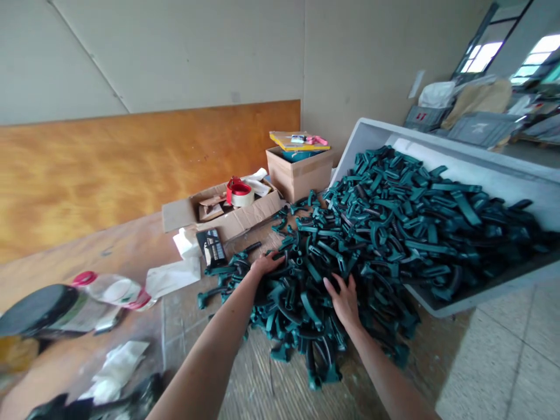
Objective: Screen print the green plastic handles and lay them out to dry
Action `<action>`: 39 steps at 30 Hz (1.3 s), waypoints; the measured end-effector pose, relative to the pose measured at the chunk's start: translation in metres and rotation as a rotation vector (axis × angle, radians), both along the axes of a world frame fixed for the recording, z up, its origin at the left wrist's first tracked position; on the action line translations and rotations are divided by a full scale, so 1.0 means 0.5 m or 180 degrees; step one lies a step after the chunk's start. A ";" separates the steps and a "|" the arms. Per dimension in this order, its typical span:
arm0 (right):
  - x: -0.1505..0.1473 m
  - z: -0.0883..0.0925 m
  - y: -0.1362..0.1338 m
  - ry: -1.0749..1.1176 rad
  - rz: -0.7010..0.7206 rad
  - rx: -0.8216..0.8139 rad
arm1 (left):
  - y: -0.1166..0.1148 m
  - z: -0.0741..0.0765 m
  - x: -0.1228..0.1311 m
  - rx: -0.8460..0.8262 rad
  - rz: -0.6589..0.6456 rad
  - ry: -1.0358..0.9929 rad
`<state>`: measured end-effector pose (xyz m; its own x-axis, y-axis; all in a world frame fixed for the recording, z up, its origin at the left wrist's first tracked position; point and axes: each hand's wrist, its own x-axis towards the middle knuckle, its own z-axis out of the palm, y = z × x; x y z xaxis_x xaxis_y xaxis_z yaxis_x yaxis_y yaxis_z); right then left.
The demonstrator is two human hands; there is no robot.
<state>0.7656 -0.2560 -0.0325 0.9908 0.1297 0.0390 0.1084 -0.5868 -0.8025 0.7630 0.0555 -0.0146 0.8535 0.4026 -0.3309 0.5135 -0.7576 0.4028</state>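
Note:
A heap of dark green and black plastic handle-like parts lies on the wooden table. My left hand rests on the left side of this heap, fingers stretched over the parts. On the right side of the heap is my right hand, its fingers spread and touching parts. I see nothing held in either hand, though some fingertips are partly hidden among the parts. More of the same parts fill a tilted grey plastic bin to the right, and they spill from its lower edge into the heap.
Behind the heap stand an open carton with tape rolls and a taller cardboard box. A small black box, a plastic bottle, a dark-lidded jar and crumpled paper lie left. Tiled floor shows at right.

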 end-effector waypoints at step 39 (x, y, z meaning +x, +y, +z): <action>0.080 -0.078 -0.414 -0.0202 -0.0689 -0.0747 | -0.256 0.116 -0.416 0.0666 -0.0187 -0.1706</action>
<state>0.8058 -0.4630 -0.0713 0.9929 -0.0710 0.0955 0.0063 -0.7699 -0.6381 0.5548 -0.0723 0.0432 0.9029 0.3598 0.2354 0.2337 -0.8702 0.4337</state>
